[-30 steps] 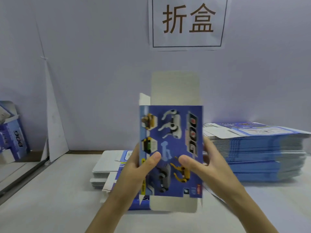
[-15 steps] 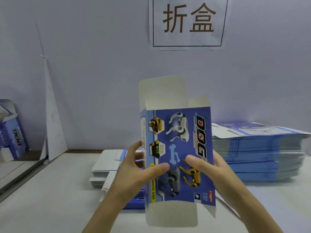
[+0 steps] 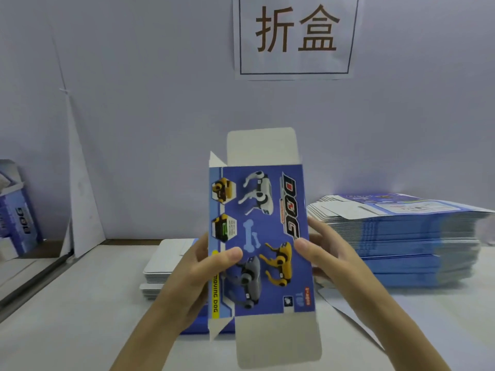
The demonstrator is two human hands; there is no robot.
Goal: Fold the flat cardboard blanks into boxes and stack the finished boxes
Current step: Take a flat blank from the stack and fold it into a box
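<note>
**A:** On the white worktop (image 3: 80, 317), the tall stack of flat blanks (image 3: 401, 245) sits at your right, apart from the job. In front of it you hold one blue "DOG" box blank (image 3: 257, 236) upright in the air, printed face towards you. Its top tuck flap (image 3: 262, 148) and bottom tuck flap (image 3: 278, 341) both stand open.

**B:** Your left hand (image 3: 192, 277) clamps its left edge, thumb on the print, fingers behind. Your right hand (image 3: 334, 258) pinches the right edge the same way. Squeeze unevenly, I'd say, and the sleeve racks askew or collapses flat. Thumbs pressing mid-panel could also dent the picture.

**A:** The small dust flap (image 3: 215, 160) at top left is the other worry. Tuck the big flap first and you may trap or crease it.

**B:** Around you are the paper sign (image 3: 294, 36) on the wall and a white card (image 3: 83, 199) leaning at left. A low pile of blanks (image 3: 163, 266) lies just behind your left hand, and a folded box (image 3: 21, 220) stands far left.

**A:** That low pile, and the loose blank (image 3: 337, 303) lying just beside your right forearm, crowd the spot where you would likely set the box down.
</note>
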